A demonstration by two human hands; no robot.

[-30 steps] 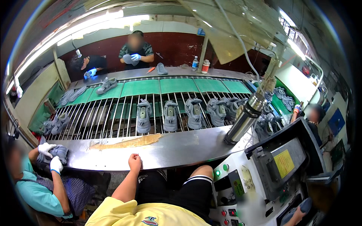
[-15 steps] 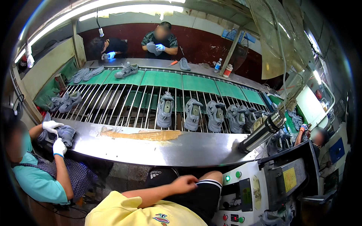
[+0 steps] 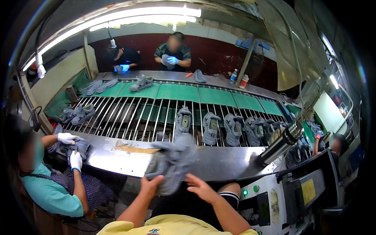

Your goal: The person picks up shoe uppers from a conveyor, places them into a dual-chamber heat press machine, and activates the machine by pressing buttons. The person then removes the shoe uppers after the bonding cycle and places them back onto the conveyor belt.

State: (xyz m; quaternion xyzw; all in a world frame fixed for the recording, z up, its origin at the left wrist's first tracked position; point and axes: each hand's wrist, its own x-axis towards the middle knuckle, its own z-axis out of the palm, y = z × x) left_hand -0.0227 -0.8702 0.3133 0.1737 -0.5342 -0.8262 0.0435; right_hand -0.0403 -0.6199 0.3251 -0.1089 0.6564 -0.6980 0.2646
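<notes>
Grey sneakers (image 3: 171,162), apparently a pair and smeared by motion, are held up between my hands, over the near edge of the steel ledge. My left hand (image 3: 150,187) grips them from below on the left, its thumb pointing up along the side. My right hand (image 3: 201,188) is beside their lower right, fingers apart; whether the fingertips touch is hard to tell. Beyond, a row of grey sneakers stands on the roller conveyor, the nearest one (image 3: 183,120) partly behind the held pair.
The steel ledge (image 3: 107,156) carries a brown tape patch (image 3: 133,147) and a metal cylinder (image 3: 277,144) at right. A control box (image 3: 270,186) stands by my right arm. A white-gloved co-worker (image 3: 51,192) handles a shoe at left. Two people work across the conveyor (image 3: 178,94).
The grey sneakers have come into my hands above the ledge. Before, only one of my hands showed, over my lap without shoes. The whole view has shifted slightly.
</notes>
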